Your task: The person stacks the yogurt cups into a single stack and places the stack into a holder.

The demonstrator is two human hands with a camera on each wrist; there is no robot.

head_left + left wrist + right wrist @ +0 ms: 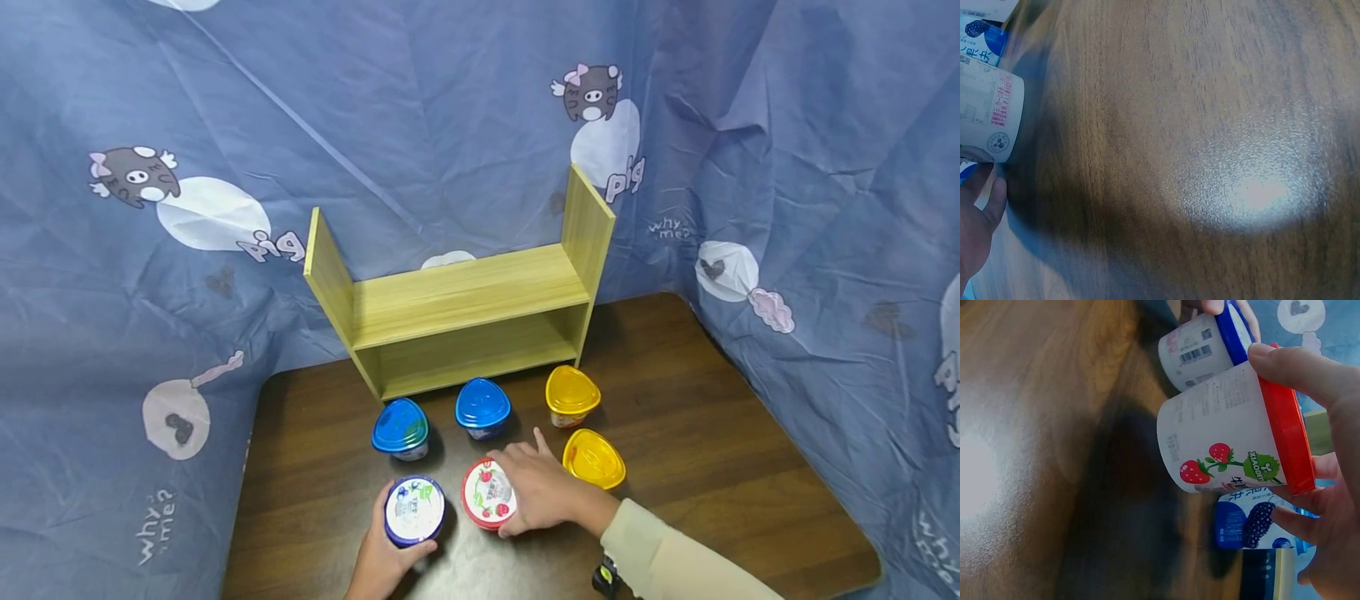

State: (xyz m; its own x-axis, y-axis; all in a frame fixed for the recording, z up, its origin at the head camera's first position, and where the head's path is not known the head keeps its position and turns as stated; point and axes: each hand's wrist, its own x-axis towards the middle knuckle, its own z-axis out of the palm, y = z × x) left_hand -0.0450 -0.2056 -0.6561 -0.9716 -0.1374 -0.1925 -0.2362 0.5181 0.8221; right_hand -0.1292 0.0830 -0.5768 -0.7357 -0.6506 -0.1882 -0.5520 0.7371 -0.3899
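My left hand (381, 552) grips a round white tub with a dark blue rim and blueberries on its lid (415, 510), thumb and fingers about its sides. Just right of it, my right hand (542, 490) holds a round tub with a red-rimmed lid (489, 495) showing red berries. In the right wrist view the red-lidded tub (1216, 434) has strawberries on its white side, and the thumb presses at the lid's edge. That view also has the blue-lidded tub (1194, 353) close behind it, under the left hand's fingers. Printed text covers the blue-lidded tub's side (985, 106) in the left wrist view.
Two blue-lidded triangular tubs (401, 428) (483, 407) stand behind the round ones. Two yellow-lidded tubs (572, 392) (594, 460) are to the right, one beside my right wrist. A light wooden shelf (468, 300) stands at the back of the brown table (720, 467), before a blue patterned cloth (420, 125).
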